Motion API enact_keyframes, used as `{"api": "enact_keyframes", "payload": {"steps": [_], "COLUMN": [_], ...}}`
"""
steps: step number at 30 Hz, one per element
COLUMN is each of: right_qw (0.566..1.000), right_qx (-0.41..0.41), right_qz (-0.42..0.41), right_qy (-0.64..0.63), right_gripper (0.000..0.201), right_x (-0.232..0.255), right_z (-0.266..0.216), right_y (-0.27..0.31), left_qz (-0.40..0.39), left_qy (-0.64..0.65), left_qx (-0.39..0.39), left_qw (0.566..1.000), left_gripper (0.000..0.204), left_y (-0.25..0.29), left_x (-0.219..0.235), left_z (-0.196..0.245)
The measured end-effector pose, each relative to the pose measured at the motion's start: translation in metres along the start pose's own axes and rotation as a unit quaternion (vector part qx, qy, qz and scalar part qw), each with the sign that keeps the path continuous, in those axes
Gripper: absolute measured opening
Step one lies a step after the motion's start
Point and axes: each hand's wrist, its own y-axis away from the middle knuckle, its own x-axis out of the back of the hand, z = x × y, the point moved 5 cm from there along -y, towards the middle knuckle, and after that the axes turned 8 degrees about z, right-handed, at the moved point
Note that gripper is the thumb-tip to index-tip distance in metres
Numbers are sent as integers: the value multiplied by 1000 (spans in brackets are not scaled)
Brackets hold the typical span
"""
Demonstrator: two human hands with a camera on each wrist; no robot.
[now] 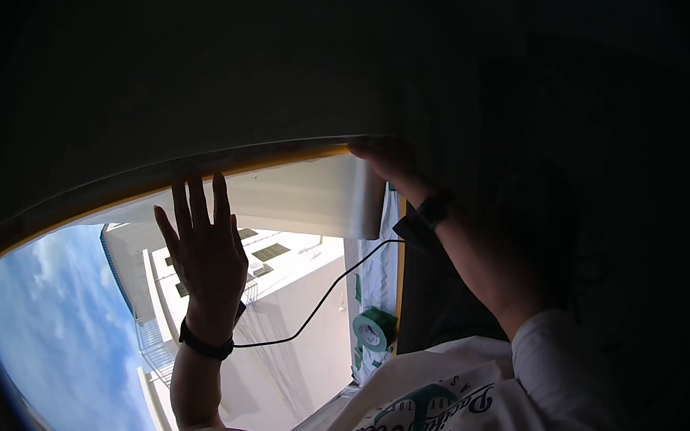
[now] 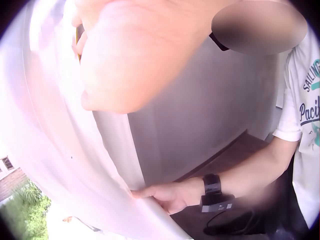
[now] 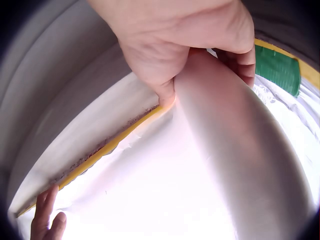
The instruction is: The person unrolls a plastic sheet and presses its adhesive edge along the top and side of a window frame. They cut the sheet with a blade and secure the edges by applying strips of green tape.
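A white translucent sheet [image 1: 306, 192] hangs along a yellow-taped edge [image 1: 276, 159] at the top of a window opening; its right end is curled into a roll [image 3: 250, 135]. My left hand [image 1: 207, 265] is raised with straight, spread fingers, fingertips touching the sheet by the taped edge. It looms large in the left wrist view [image 2: 140, 55]. My right hand [image 1: 386, 158] is at the upper right corner. In the right wrist view the right hand [image 3: 185, 35] grips the roll's top, thumb pressing by the yellow tape [image 3: 95, 157], other fingers curled behind.
A green tape roll [image 1: 374, 330] rests at the opening's right side, near plastic sheeting [image 1: 381, 275]. A black cable [image 1: 317, 310] runs between the wrists. Outside are a pale building [image 1: 298, 293] and sky. Green tape [image 3: 277, 70] is stuck beside the right hand.
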Motion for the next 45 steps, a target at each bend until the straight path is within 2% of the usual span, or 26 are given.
{"api": "enact_keyframes", "payload": {"steps": [3,7,9,13,16,18,22,25,27,33,41,45], "right_qw": [998,997,998,998,996,996,997,998,996,998,998,998], "right_qx": [31,33,15,0,25,44,20,21,57,22,19,19], "right_qz": [4,9,-41,-18,-3,-20,-16,-2,39,35,53,54], "right_qy": [54,63,45,66,88,81,72,62,64,43,30,-15], "right_gripper": [34,32,43,40,38,37,37,36,30,32,33,37], "right_x": [-4,-3,-8,-9,-10,-10,-11,-13,-8,-15,-9,-12], "right_z": [1,3,7,12,9,6,7,9,2,12,3,2], "right_y": [-2,0,-2,-1,-3,-1,0,-1,5,2,3,2], "left_qz": [6,0,-1,-12,-15,-16,-8,-9,-10,-17,-22,-8], "left_qy": [6,-3,-6,-14,-20,-24,-29,-32,-32,-38,-54,-18], "left_qx": [9,6,5,11,16,17,14,15,16,24,31,47], "left_qw": [1000,1000,1000,1000,1000,999,999,999,999,999,998,999], "left_gripper": [56,58,58,61,62,63,66,67,68,67,70,69], "left_y": [1,2,2,3,0,0,0,-1,-2,-1,-5,-5], "left_x": [-2,-4,-3,-7,-4,-5,-6,-4,-4,-5,-5,-3], "left_z": [1,3,5,10,8,9,9,11,12,13,14,19]}}
